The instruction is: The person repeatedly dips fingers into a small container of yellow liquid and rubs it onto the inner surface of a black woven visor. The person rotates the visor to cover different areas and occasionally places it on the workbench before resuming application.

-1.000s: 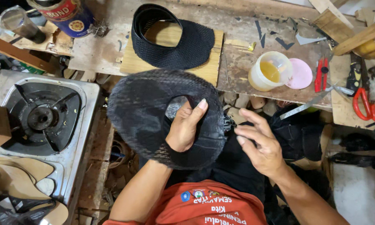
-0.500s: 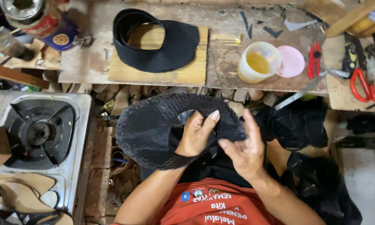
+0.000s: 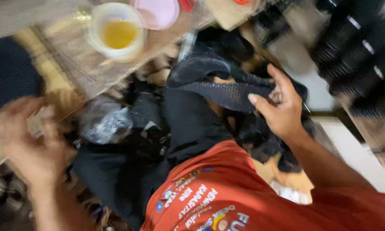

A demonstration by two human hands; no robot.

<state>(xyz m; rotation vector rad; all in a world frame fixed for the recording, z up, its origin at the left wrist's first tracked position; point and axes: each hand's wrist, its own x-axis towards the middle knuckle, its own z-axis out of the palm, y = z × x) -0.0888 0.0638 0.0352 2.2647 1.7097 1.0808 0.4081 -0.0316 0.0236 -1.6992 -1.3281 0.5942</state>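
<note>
My right hand point(image 3: 282, 107) is closed on a strip of black textured material point(image 3: 222, 92) that lies over a heap of black pieces at the right of my lap. My left hand point(image 3: 29, 145) is blurred at the lower left, with its fingers apart and nothing visible in it. It hovers near the wooden bench edge point(image 3: 72, 72). Part of a black shaped piece point(image 3: 8, 72) shows at the far left on the bench.
A clear plastic cup of yellow liquid point(image 3: 117, 32) stands on the bench, with a pink lid point(image 3: 158, 10) beside it. A crumpled clear plastic bag point(image 3: 104, 126) lies below the bench edge. Stacked black pieces point(image 3: 355, 55) fill the upper right.
The view has swung to the right and moved closer. The large round black piece has left both hands. My right hand has reached right and taken a black strip from the heap.
</note>
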